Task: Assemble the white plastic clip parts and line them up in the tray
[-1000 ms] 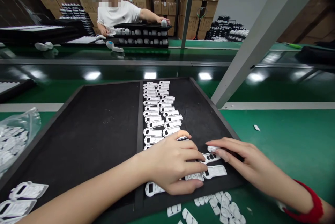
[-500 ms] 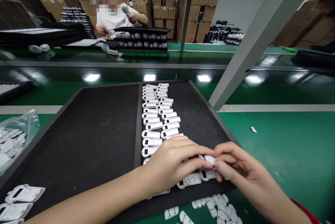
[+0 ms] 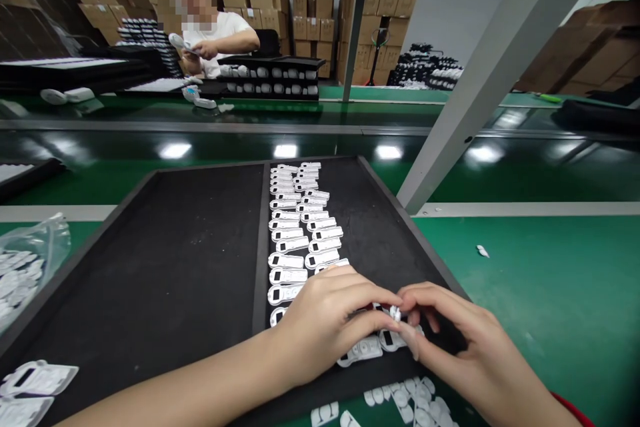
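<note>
Above the near right corner of a black tray [image 3: 190,247], my left hand [image 3: 330,320] and my right hand [image 3: 450,327] meet at the fingertips. A small white plastic piece [image 3: 395,313] is pinched between them, thumb and index finger of each hand closed on it. Its exact shape is mostly covered by the fingers. Just below lie white plastic housings with dark window cutouts, one housing [image 3: 363,350] partly under my left hand. Rows of similar housings [image 3: 287,260] run away along the tray's divider.
Loose white button pieces [image 3: 420,400] lie by the tray's near edge. A clear bag [image 3: 30,254] of white parts is at left, above more housings [image 3: 37,380]. A slanted metal post [image 3: 475,107] rises at right. Across the conveyor, a person [image 3: 215,40] handles a white device.
The white piece has turned between my fingertips, and my right hand's fingers have shifted around it. Across the line, the person's hands have come together at a white device, further left.
</note>
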Motion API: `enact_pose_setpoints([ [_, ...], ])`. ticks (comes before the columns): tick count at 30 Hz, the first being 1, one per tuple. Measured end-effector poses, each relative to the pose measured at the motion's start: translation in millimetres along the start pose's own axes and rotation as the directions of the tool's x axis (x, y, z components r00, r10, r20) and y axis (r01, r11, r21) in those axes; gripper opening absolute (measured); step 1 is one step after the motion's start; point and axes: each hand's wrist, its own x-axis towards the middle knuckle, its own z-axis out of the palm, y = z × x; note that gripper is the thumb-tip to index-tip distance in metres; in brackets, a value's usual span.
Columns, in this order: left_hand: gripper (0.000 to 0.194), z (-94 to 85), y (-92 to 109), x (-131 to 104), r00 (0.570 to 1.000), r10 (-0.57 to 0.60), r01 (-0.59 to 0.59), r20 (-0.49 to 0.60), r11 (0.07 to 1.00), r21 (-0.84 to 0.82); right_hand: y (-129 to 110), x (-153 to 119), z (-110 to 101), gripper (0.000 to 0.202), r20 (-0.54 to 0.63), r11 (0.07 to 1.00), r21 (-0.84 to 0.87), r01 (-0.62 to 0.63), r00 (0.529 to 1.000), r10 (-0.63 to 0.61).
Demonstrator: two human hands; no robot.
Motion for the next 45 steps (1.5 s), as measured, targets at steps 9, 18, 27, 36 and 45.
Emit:
enact_pose_setpoints([
  [9,0.019,-5.4,5.1,2.7,0.994,-0.107,0.107,0.007,0.992,-0.059,0.9,4.0,-7.9,0.007,0.058,0.992,0.128,0.002,0.998,-0.01],
  [18,0.017,-5.5,5.3,1.0,0.996,-0.016,0.021,0.085,0.998,-0.052,21.4,15.9,-33.0,0.026,0.1,0.981,0.018,-0.195,0.976,0.192],
  [27,0.018,-4.8,3.7,2.0,0.987,-0.14,0.145,0.072,0.988,-0.06,31.0,12.9,-59.1,0.03,0.281,0.961,-0.052,-0.271,0.92,0.274],
  [36,0.013,-0.3,1.1,-0.8,0.995,-0.015,0.027,0.098,0.993,-0.115,18.5,10.3,-20.6,0.041,0.539,0.694,0.409,-0.593,0.771,0.34],
  [45,0.014,-0.6,-1.7,0.4,1.0,0.022,-0.025,0.012,0.962,0.27,15.7,25.4,-39.6,0.042,0.476,0.718,0.309,-0.624,0.755,0.452],
])
